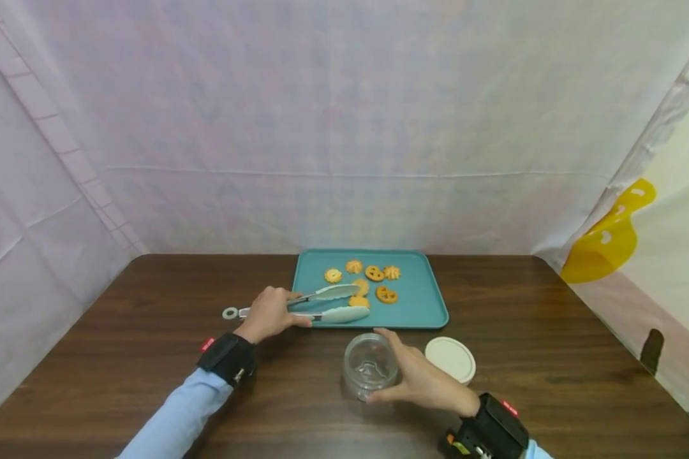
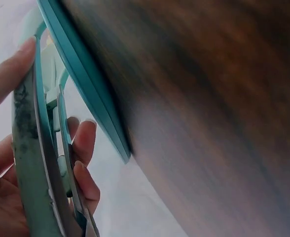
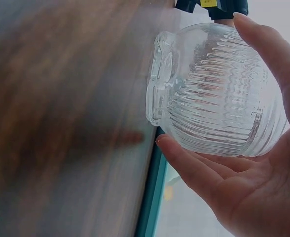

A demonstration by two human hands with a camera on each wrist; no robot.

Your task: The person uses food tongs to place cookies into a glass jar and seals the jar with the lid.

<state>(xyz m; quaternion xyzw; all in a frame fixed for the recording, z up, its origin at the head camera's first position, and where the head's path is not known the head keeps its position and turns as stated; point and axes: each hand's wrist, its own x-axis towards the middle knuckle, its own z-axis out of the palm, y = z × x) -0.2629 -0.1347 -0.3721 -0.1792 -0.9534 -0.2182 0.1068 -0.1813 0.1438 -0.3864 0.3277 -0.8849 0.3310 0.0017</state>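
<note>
With the left hand I am gripping the tongs [image 1: 339, 291], thumb on one side and fingers curling round the other; their pale mint heads are standing apart above the left part of the tray [image 1: 427, 306], on slim metal arms ending in a ring beyond its left edge. (I cannot tell whether the heads are touching anything.) The left hand [image 1: 268, 315] is hovering at that edge. In front of the tray, the right hand [image 1: 422, 379] is clasping a clear, ribbed glass jar [image 3: 219, 94] between thumb and fingers. Golden biscuits [image 1: 386, 294] are lying on the tray; a pale round lid [image 1: 450, 358] is resting before its right corner.
</note>
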